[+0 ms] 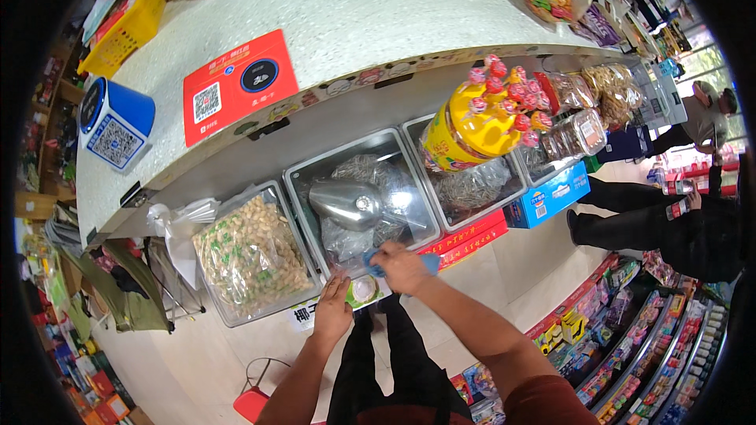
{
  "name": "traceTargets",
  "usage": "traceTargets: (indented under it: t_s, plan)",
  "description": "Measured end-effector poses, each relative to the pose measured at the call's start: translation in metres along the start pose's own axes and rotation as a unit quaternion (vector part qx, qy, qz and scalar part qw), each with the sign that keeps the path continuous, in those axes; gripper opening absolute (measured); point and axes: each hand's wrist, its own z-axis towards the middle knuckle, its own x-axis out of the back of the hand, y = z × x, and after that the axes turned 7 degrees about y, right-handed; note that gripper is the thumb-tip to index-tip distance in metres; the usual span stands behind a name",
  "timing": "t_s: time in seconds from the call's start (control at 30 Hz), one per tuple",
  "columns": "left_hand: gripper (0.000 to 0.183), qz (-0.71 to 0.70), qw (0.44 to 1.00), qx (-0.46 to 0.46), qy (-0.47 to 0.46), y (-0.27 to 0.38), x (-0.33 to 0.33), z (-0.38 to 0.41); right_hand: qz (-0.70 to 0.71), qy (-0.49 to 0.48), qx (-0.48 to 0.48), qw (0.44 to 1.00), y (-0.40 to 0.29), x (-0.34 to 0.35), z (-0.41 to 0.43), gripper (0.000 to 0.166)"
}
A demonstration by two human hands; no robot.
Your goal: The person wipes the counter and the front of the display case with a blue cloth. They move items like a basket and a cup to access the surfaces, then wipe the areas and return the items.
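My right hand (400, 269) grips a blue cloth (429, 262) against the front rim of the middle clear plastic bin (426, 203). The fingertips of my left hand (335, 309) touch that bin's front left corner; whether they grip it cannot be made out. A shiny metal scoop (345, 203) lies inside, on clear bags of what look like seeds (390, 180). Below the rim, a sign (363, 289) with a green picture is partly covered by my hands. To the left, another bin (227, 323) holds a bag of pale, shelled-looking snacks (254, 254).
A yellow jar of lollipops (466, 127) stands on the right bin (452, 225). Behind runs a speckled counter (378, 6) with a red payment sign (239, 85). A blue box (552, 195) sits farther right. Another person's dark-clothed legs (638, 218) are near snack shelves (638, 342).
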Motion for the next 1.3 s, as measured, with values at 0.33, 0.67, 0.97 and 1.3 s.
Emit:
traceTargets:
  t_s: [0.33,0.67,0.97,1.3]
  plan:
    - [0.056,0.125,0.989,-0.049,-0.054,-0.001,-0.003,0.012,0.214,0.176,-0.246,0.929,0.061,0.072,-0.005,0.031]
    - [0.055,0.135,0.986,-0.073,-0.069,0.001,0.0,0.019,-0.058,0.242,-0.089,0.964,0.054,0.032,0.019,0.048]
    - [0.058,0.147,0.983,-0.038,-0.104,0.011,0.006,0.025,0.041,0.307,-0.197,0.93,0.011,-0.026,0.019,0.046]
    - [0.063,0.134,0.978,-0.07,-0.142,0.004,0.015,0.026,-0.054,0.287,-0.123,0.949,0.065,0.022,0.019,0.042]
